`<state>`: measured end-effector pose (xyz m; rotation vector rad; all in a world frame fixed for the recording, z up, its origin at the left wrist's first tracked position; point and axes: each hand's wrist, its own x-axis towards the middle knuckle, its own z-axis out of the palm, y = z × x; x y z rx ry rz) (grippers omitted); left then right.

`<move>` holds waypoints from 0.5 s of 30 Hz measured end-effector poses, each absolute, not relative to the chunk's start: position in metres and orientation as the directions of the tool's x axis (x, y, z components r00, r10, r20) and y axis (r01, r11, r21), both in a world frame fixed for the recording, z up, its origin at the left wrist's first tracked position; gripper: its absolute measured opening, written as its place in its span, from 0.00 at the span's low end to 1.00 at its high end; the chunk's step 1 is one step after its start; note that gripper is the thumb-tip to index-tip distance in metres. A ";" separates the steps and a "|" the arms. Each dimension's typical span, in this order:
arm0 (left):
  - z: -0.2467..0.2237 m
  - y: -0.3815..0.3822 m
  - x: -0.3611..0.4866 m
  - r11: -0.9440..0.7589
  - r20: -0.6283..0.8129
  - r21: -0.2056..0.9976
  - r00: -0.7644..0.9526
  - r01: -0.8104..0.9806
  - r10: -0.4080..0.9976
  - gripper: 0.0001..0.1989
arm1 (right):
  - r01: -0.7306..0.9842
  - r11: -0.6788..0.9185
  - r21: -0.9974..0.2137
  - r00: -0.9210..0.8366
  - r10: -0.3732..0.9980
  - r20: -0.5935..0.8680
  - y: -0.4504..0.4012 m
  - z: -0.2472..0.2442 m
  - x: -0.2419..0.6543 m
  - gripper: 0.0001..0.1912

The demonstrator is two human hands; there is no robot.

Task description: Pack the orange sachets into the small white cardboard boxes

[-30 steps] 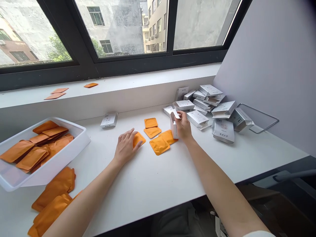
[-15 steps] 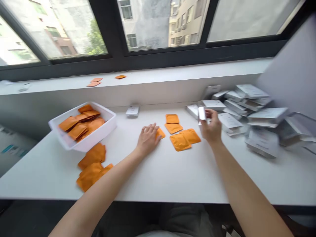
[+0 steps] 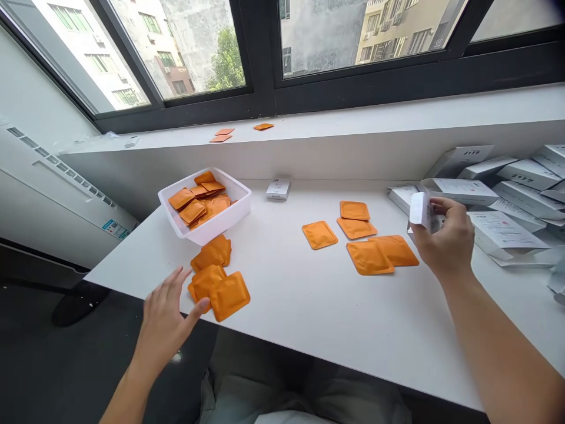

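My right hand [image 3: 445,238] is shut on a small white carton [image 3: 419,211], which stands on end between the fingers and thumb. Beside that hand lie several flat orange sachets [image 3: 369,258] on the white table [image 3: 282,330], some overlapping. My left hand [image 3: 165,321] hangs open past the table's front edge, fingers spread and holding nothing. It is nearest a loose heap of orange sachets [image 3: 218,287], and its thumb ends just short of them. Behind that heap, a white plastic tray [image 3: 205,227] holds more orange sachets.
A heap of white cartons [image 3: 516,191] fills the right end of the table, and a lone carton [image 3: 278,188] stands by the wall. Two orange sachets [image 3: 223,135] lie on the windowsill [image 3: 353,115]. A white wall unit [image 3: 57,182] sits at left, above a dark floor.
My left hand has left the sachet it pressed and swung left to the front edge, opening its fingers. That sachet now lies uncovered. My right hand still holds the carton. The view has turned left.
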<state>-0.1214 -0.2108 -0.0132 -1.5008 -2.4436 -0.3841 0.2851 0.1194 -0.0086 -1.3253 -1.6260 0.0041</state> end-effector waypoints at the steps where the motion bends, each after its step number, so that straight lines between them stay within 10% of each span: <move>1: -0.025 -0.219 -0.119 0.436 0.332 0.091 -0.440 0.895 0.835 0.32 | 0.732 0.419 -0.538 0.079 0.732 0.677 0.118 -0.009 0.283 0.26; 15: -0.050 -0.188 -0.084 0.399 0.295 0.203 -0.445 0.894 0.846 0.22 | 0.583 0.603 -0.545 -0.058 0.700 0.712 0.096 0.009 0.275 0.22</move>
